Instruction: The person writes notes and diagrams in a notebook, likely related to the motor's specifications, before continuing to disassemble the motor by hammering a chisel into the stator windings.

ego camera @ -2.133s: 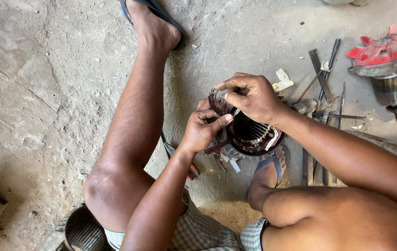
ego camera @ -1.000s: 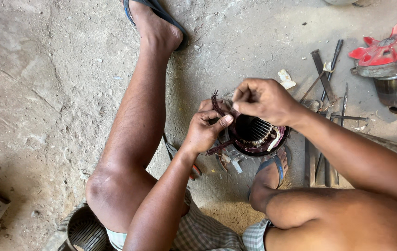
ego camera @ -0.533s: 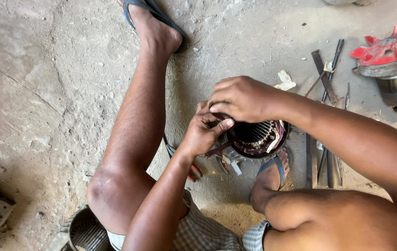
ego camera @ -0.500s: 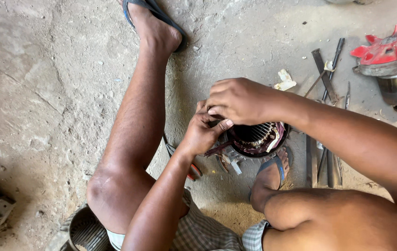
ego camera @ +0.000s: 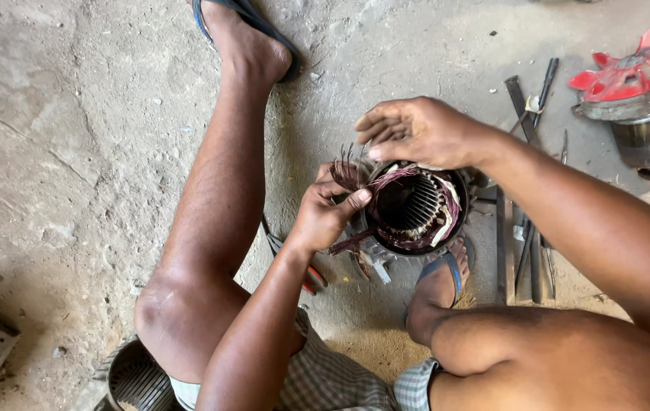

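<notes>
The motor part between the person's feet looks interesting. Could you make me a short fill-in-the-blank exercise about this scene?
1. The left hand pinches a bundle of copper ____ at the rim of the round stator.
2. The right hand hovers ____ the stator, fingers spread.
3. The fan on the rotor at the upper right is ____ in colour.
4. Metal tools lie on the ____ floor.

Missing words: wires; above; red; concrete

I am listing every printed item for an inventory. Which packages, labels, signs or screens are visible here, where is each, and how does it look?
None can be made out: no package, sign or screen.
Nearest candidate: pale paper-like strips tucked among the copper windings of the round motor stator, beside the left hand and below the right hand; they look blank.
</notes>
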